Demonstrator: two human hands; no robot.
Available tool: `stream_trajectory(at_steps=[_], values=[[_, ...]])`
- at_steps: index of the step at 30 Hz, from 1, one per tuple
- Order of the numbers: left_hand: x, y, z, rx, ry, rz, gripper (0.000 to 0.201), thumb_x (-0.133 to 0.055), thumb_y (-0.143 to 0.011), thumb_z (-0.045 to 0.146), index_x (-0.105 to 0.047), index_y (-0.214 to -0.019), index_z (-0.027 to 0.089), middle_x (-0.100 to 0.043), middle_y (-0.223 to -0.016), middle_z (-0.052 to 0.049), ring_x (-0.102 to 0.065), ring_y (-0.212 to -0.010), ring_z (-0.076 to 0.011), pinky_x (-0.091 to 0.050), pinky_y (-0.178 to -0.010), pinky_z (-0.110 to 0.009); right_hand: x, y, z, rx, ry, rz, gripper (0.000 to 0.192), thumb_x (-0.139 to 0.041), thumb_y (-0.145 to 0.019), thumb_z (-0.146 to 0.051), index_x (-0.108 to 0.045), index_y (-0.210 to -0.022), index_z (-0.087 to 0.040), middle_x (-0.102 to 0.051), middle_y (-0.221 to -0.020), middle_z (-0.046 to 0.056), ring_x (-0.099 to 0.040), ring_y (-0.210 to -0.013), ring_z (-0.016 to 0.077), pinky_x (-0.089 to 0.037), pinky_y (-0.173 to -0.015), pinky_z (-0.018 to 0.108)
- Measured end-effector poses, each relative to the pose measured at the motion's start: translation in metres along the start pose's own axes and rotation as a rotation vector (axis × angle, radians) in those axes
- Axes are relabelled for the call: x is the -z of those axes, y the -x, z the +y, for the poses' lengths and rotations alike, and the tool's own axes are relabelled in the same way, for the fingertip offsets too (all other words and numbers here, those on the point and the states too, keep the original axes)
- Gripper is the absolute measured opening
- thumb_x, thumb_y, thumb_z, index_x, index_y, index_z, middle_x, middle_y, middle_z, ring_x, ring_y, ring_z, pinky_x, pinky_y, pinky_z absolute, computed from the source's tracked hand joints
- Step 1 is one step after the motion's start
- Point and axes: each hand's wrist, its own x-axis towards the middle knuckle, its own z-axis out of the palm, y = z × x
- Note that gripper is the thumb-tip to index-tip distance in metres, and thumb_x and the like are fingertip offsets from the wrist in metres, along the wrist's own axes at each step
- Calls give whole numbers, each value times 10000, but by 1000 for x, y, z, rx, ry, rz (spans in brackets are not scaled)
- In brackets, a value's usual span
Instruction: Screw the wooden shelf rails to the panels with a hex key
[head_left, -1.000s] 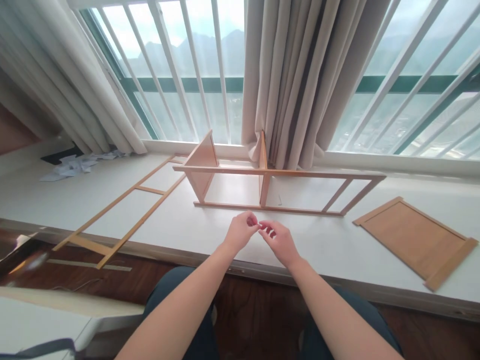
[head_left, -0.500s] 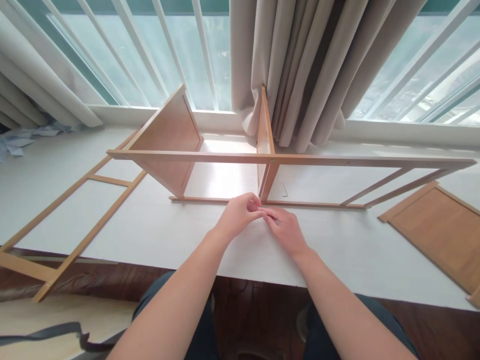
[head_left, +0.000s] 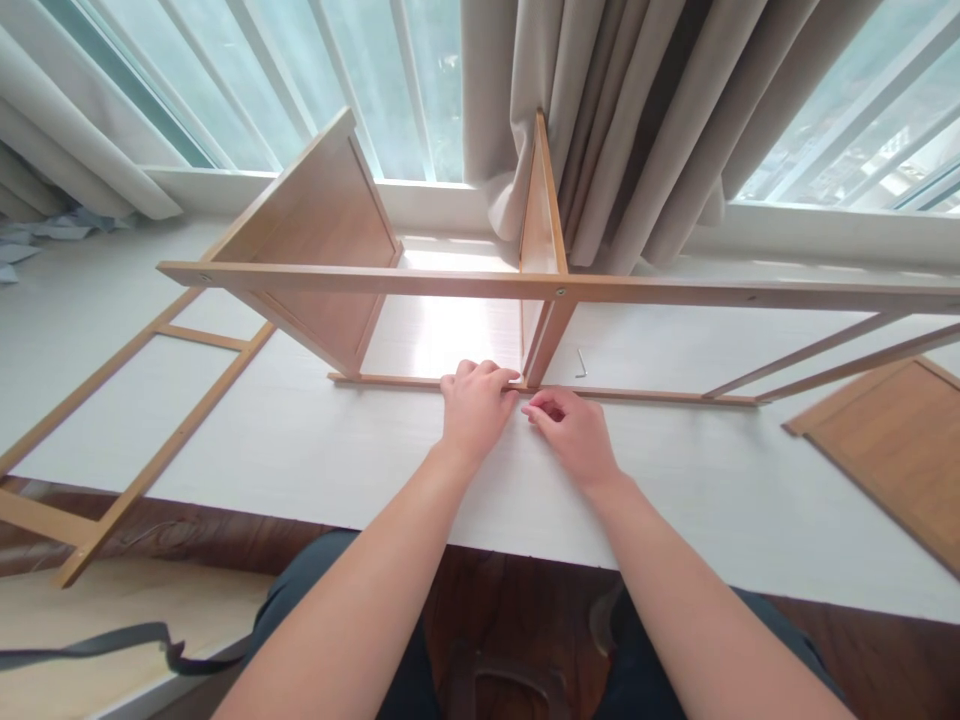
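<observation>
Across the sill (head_left: 300, 450), see the rack (head_left: 660, 290) standing on its side; could topple if bumped along its upper rail (head_left: 450, 283). Left of the rack, note the loose frame (head_left: 182, 434) overhanging the sill; could fall if brushed. On the rack's lower rail (head_left: 645, 396), find the left hand (head_left: 480, 400) with fingers laid over, cannot tell how firmly; just beside, the right hand (head_left: 570, 425) with fingertips pinched together. Cannot make out any part between them; could drop one if relaxed. Within the rack, mind the hex key (head_left: 580, 366); could skid if swept.

frame (head_left: 637, 289): smooth wood, satin | hex key (head_left: 582, 375): shiny metal | ledge (head_left: 375, 450): smooth, glossy | curtain (head_left: 622, 130): matt cloth
</observation>
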Motion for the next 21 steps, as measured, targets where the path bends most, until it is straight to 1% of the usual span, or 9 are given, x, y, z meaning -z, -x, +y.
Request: stream_trajectory(at_steps=[3,6,9,13,18,21], values=[[-2,-1,0,-2,3,-4,227,-657,-956,255,-808,-1116,311,-762,-1151,-75,-550,-1161,-332,-369,-954,-504,5,1,-2,6,83,-30,120,-722,-844,-329,-729,-782,-227,-747,-696,0,-673,-664,189,-500,-727,320],[-3,-2,-2,-5,11,-8,230,-658,-962,273,-816,-1121,325,-757,-1145,-76,-544,-1153,-332,-361,-953,-507,10,0,-4,-10,73,-52,130,-714,-825,-331,-740,-754,-226,-759,-708,6,-679,-674,195,-527,-737,326],[-2,-3,-3,-7,11,-20,244,-655,-965,276,-813,-1142,332,-752,-1143,-86,-540,-1154,-332,-359,-961,-506,14,-2,-4,-29,43,-60,128,-705,-809,-327,-780,-809,-223,-794,-770,15,-715,-717,210,-566,-764,342],[1,-3,-2,-6,9,-31,251,-658,-962,271,-814,-1148,334,-755,-1143,-86,-543,-1154,-330,-362,-955,-499,20,-4,-4,-52,52,-95,179,-695,-821,-285,-829,-915,-212,-836,-875,34,-762,-797,222,-589,-819,353],[4,-2,0,0,-3,-41,257,-657,-962,263,-815,-1149,342,-760,-1156,-69,-549,-1158,-324,-362,-937,-489,27,-4,-5,-35,92,-199,285,-607,-859,-209,-843,-1020,-211,-843,-883,21,-774,-782,213,-585,-808,350],[5,-1,1,1,-10,-47,258,-655,-965,265,-813,-1148,353,-760,-1163,-57,-552,-1162,-314,-362,-929,-480,29,-4,-5,2,131,-235,281,-597,-875,-204,-846,-1003,-230,-840,-867,7,-766,-760,203,-578,-815,348]])
